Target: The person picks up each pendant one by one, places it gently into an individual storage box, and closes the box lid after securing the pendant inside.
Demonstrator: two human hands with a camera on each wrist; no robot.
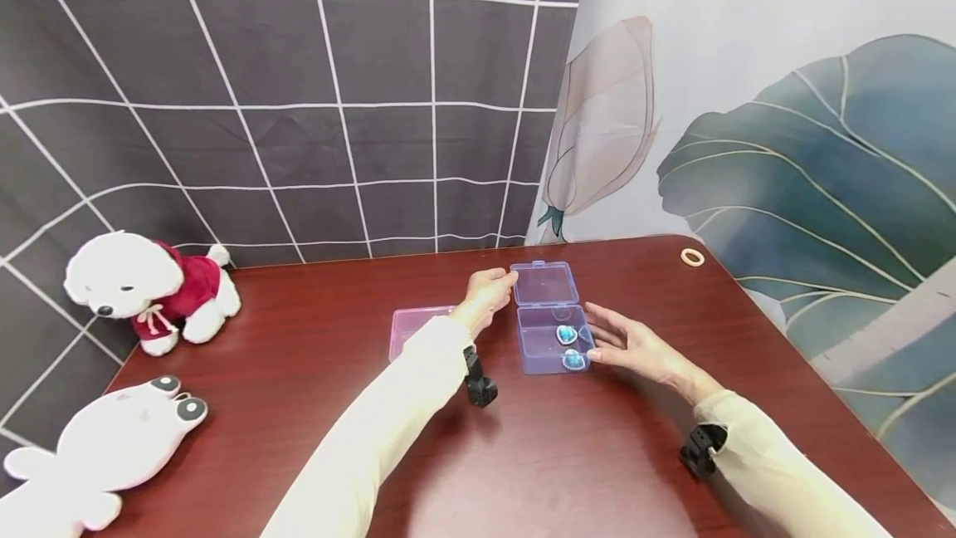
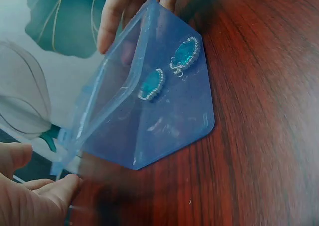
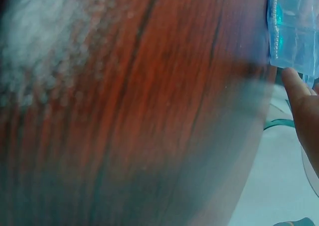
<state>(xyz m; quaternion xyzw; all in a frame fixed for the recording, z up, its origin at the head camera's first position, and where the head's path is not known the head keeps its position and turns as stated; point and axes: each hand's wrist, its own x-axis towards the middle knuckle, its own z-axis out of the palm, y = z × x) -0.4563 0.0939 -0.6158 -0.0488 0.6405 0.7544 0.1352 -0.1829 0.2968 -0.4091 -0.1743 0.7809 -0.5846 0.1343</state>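
A translucent blue plastic box (image 1: 532, 345) stands on the table with its hinged lid (image 1: 543, 283) laid back. Inside are two blue gems with beaded silvery borders, one gem (image 1: 566, 335) behind the other gem (image 1: 573, 360). At the lid's left edge is my left hand (image 1: 485, 299); in the left wrist view its fingertips (image 2: 70, 185) meet the lid's corner, with the thumb apart. My right hand (image 1: 635, 349) rests against the box's right side, fingers extended and thumb by the near corner. The right wrist view catches only part of that hand (image 3: 305, 109) beside the box.
A pink translucent box (image 1: 403, 330) lies partly hidden behind my left forearm. On the left are a white plush dog (image 1: 123, 272) in red clothing and a white plush toy (image 1: 112, 438). A small pale ring (image 1: 692, 257) lies near the table's far right corner.
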